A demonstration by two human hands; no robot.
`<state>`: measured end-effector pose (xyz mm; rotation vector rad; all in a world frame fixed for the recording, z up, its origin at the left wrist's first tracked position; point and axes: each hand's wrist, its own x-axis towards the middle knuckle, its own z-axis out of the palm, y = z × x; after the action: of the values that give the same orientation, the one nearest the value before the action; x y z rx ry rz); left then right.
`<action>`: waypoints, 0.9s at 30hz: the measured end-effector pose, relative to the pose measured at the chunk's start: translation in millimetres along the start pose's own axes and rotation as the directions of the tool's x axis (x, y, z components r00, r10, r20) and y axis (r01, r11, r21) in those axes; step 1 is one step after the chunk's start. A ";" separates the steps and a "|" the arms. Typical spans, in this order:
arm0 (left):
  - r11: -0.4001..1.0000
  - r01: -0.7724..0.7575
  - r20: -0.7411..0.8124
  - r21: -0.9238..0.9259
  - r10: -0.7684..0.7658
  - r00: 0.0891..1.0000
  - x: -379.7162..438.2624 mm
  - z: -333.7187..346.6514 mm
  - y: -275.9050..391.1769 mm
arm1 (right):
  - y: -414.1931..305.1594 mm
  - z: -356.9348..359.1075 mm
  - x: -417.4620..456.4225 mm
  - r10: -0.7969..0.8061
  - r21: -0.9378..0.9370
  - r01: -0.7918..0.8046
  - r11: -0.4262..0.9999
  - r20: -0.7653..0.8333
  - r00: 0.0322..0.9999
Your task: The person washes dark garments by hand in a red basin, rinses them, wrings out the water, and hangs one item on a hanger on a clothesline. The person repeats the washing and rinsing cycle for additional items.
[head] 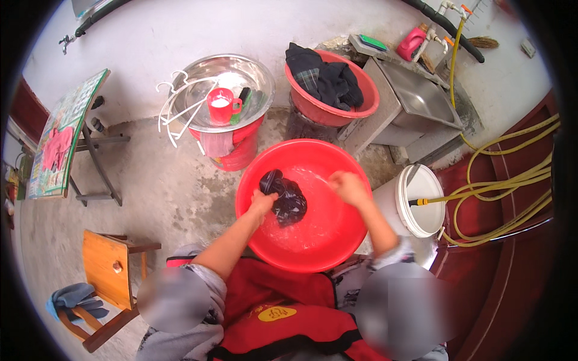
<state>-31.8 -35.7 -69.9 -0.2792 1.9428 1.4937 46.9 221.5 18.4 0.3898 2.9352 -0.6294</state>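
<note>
A large red plastic basin with shallow water stands before me. My left hand grips a wet dark cloth item at the basin's left side; part of the cloth lies in the water. My right hand is over the basin's right side, its fingers curled and blurred, apart from the cloth. Whether it holds anything small cannot be told. Behind the basin, a second red basin holds dark clothes, one part plaid.
A steel basin with white hangers, a red mug and a brush sits on a red bucket. At right are a white bucket, yellow hose and steel sink. A wooden chair stands left.
</note>
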 end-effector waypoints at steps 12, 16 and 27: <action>0.680 0.521 0.537 -0.516 -0.217 0.815 -39.3 -14.5 22.1 | -129.5 115.9 -15.6 0.050 0.945 -0.025 0.326 0.010 0.999; 0.545 0.390 0.581 -0.742 0.234 0.779 7.1 -7.6 -16.4 | -191.9 59.9 -57.5 0.016 0.563 0.132 0.816 -0.250 0.968; 0.729 0.306 0.468 -0.613 0.022 0.884 -40.9 4.6 33.9 | -76.1 74.9 -9.9 0.352 0.119 -0.331 0.936 -0.265 0.898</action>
<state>-17.3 -29.5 -19.0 -0.3508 0.9302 1.9093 40.0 121.1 -18.4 1.0605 2.9889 -0.6755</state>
